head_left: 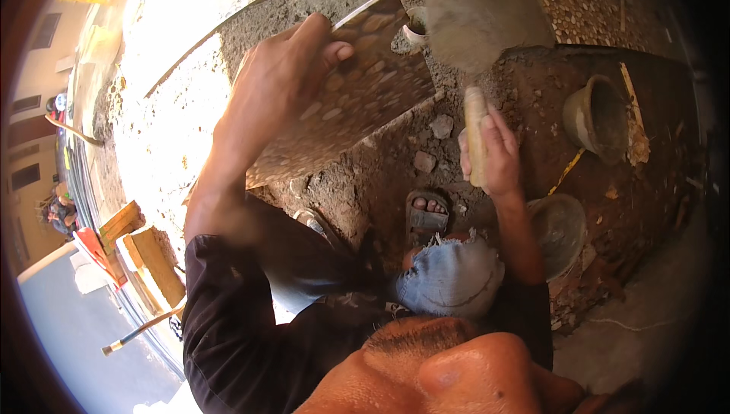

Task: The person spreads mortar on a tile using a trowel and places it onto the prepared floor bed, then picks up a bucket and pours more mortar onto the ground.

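A tile with a brown pebble pattern stands tilted in front of me, one pale edge up. My left hand is closed on its upper left side, thumb on the patterned face and the other fingers hidden. In my right hand is a trowel, its pale wooden handle wrapped by the fingers. The trowel's grey blade looks smeared by motion and lies over the wet mortar beyond. Close to the tile's right corner, a white pipe end pokes out of the mortar.
A bucket and a round basin stand at the right. Stones lie on the soil near my sandalled foot. Pebble-patterned flooring borders the mortar. Wooden blocks and a long-handled tool are at the left.
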The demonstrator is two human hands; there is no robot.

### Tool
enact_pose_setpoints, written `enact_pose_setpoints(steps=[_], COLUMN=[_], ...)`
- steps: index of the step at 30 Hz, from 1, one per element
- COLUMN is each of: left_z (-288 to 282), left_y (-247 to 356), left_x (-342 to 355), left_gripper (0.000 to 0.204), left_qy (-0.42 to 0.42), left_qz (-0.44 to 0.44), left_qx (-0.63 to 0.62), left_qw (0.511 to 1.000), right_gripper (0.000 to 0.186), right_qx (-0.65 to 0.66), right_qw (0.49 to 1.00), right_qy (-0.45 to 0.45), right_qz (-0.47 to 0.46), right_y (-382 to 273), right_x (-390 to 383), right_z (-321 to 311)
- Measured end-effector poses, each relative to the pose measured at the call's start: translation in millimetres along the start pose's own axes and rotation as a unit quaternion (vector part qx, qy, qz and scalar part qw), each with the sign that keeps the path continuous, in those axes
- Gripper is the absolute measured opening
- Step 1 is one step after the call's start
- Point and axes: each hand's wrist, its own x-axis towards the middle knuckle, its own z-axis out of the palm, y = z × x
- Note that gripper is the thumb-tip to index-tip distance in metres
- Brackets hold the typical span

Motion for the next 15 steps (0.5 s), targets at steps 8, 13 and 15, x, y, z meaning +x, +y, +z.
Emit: enact_pose_setpoints(steps=[8, 13, 15], left_z=[-1.3, 2.0, 3.9], left_y=[-0.1, -3.4, -6.5], left_x=[0.5, -0.2, -0.5], left_gripper=[0.028, 0.028, 0.028], left_qy=[0.001, 0.016, 0.018], left_qz=[0.020, 0.028, 0.036], left_qx=[0.045, 0.005, 0.014], left_qw=[0.999, 0.999, 0.999], right_gripper=[0.049, 0.052, 0.052], right_qx=[-0.001, 0.020, -0.016], right_qw=[0.998, 0.994, 0.998], right_qy=[0.028, 0.059, -0.016], right_qz=[-0.062, -0.093, -0.052], right_y=[10.7, 13.8, 19.0], right_x=[-0.8, 5.3, -2.8], right_z=[6.6, 7.5, 11.2])
